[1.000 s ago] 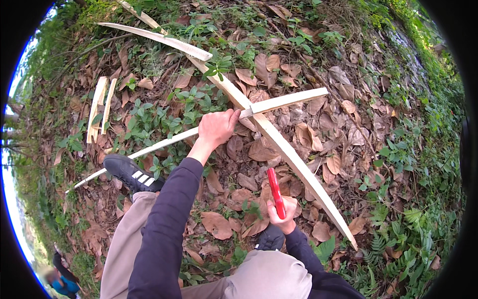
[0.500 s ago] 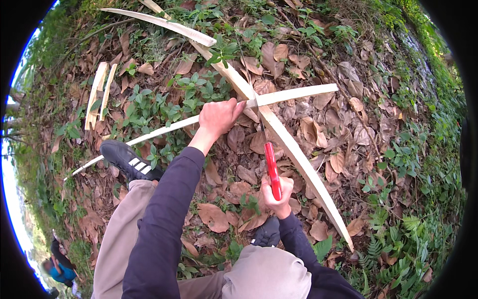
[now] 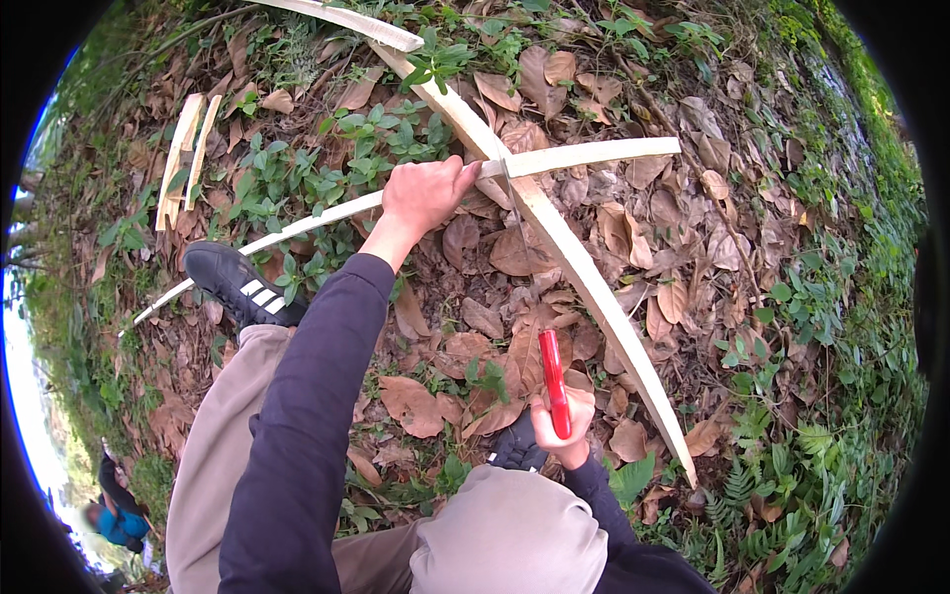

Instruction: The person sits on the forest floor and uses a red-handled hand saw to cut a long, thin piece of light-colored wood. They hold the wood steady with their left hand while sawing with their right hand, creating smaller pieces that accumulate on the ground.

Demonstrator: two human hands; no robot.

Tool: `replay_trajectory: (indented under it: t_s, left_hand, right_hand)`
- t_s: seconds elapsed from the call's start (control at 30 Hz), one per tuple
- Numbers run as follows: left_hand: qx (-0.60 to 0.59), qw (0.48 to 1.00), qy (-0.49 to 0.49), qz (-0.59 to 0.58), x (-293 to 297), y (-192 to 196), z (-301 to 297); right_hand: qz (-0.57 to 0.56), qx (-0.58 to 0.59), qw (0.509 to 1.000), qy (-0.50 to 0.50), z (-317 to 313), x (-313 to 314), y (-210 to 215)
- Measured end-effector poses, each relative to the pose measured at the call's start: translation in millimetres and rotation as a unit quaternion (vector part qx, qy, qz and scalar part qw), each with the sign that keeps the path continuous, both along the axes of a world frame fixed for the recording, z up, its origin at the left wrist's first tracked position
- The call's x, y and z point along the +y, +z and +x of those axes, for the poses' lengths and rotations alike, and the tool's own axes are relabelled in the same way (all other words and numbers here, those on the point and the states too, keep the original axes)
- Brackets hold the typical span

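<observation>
Bamboo strip [image 3: 554,158], pale and split flat, lies across a second, longer bamboo strip [image 3: 594,287] over the leaf litter, the two crossing just right of the left hand [image 3: 426,193]. The left hand is clenched around the upper strip near the crossing, knuckles up, holding it off the ground; its far end runs down-left past the black shoe [image 3: 237,285], which seems to stand on or beside it, though contact cannot be told. The right hand [image 3: 562,428] is closed around a red handle [image 3: 552,381], held upright near the knee; a thin dark line rising from it toward the crossing may be a blade, but it is too faint to confirm.

Risks, as judged from this arrangement: the left fingers sit right beside the crossing, so any cut or stroke made there could reach them if the tool slips. The held strip is bent and thus probably under spring tension; a loosened grip or a shifted foot could let it whip up. Split edges are likely sharp and splintery against a bare palm. The dry brown leaves [image 3: 416,406] and low green plants [image 3: 327,158] make uncertain footing on what looks like a slope. Two short split pieces [image 3: 183,158] lie well apart at upper left; another person [image 3: 117,510] crouches far off at lower left.
</observation>
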State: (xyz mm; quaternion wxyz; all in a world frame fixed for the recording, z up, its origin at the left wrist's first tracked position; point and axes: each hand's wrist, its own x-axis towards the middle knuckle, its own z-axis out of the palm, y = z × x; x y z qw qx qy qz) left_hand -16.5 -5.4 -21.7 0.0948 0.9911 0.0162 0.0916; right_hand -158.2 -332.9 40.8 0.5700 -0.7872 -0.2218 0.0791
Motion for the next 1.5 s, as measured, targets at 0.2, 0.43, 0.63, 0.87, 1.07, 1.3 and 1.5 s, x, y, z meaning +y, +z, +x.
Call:
replay_trajectory:
  t_s: [0.2, 0.43, 0.63, 0.87, 1.07, 1.3, 1.5]
  left_hand:
    - [0.001, 1.0, -0.003, -0.014, -2.9, 6.8, 1.4]
    - [0.024, 0.994, 0.001, -0.105, -5.4, 18.8, -0.7]
    - [-0.069, 0.989, -0.009, -0.133, -24.2, 43.9, 18.0]
    - [-0.053, 0.99, -0.13, -0.013, -42.3, 50.8, 49.8]
    - [-0.109, 0.983, -0.146, 0.025, 58.2, 132.7, 59.9]
    - [-0.243, 0.948, 0.177, 0.102, 250.1, 173.9, -41.8]
    - [-0.257, 0.782, 0.568, 0.027, 341.0, 122.4, -148.4]
  right_hand:
    - [0.005, 0.06, 0.998, -0.023, -32.9, -23.8, 8.4]
    - [0.154, 0.04, 0.985, -0.069, -25.8, -34.4, 79.7]
    - [0.026, -0.02, 0.991, -0.129, 5.1, -36.9, 113.0]
    - [0.061, -0.042, 0.97, -0.23, 10.3, -54.4, 94.3]
    - [0.023, -0.04, 0.962, -0.269, 26.0, -32.6, 112.4]
    - [0.074, -0.02, 0.966, -0.247, 41.1, -26.2, 97.3]
    - [0.005, -0.04, 0.975, -0.219, 37.2, -9.4, 96.3]
